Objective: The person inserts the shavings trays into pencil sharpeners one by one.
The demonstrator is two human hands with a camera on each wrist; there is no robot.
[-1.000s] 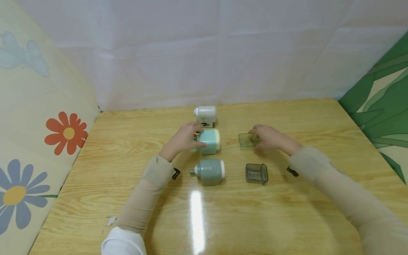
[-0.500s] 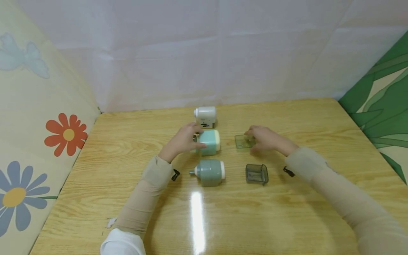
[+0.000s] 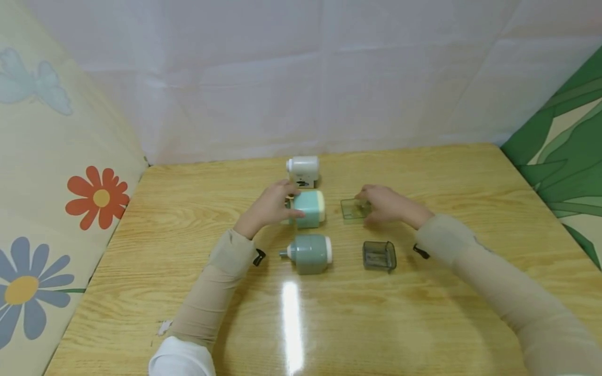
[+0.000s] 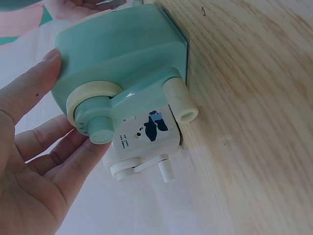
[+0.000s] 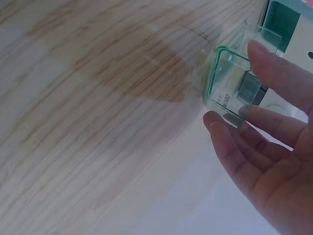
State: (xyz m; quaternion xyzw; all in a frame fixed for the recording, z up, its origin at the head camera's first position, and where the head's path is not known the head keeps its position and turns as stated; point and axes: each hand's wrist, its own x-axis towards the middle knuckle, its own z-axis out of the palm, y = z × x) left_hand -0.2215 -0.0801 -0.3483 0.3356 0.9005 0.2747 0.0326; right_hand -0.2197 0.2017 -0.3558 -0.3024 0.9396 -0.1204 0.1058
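Rising at the far left, a cream panel (image 3: 42,146) is printed with a red flower (image 3: 100,198) and a blue-grey flower (image 3: 22,290); beside it, the glossy wooden tabletop (image 3: 400,324) is lined with yellowish grain and crossed by a bright streak (image 3: 291,326); by the left hand (image 3: 268,206) a turquoise sharpener (image 3: 309,209) is held near the middle of the table, thumb and fingers pressed to opposite sides of its smooth, boxy body; in the left wrist view it is seen to be fitted with a ribbed cream ring (image 4: 93,87) and a crank (image 4: 146,90) ending in a cylindrical cream knob (image 4: 180,98); behind it is set a grey-white sharpener (image 3: 303,167), its rounded top carried on a flat, printed base; in front, a rounder grey-green sharpener (image 3: 312,254) is tipped at its left with a narrow stem (image 3: 283,253); to the right, a clear, green-tinted tray (image 3: 351,210), thin-walled and rectangular, is pinched in the right hand (image 3: 385,203), apart from the turquoise sharpener; nearer the front, a smoky, translucent open box (image 3: 379,256) is placed; the far right is bounded by a leaf-patterned panel (image 3: 571,151) in flat greens.
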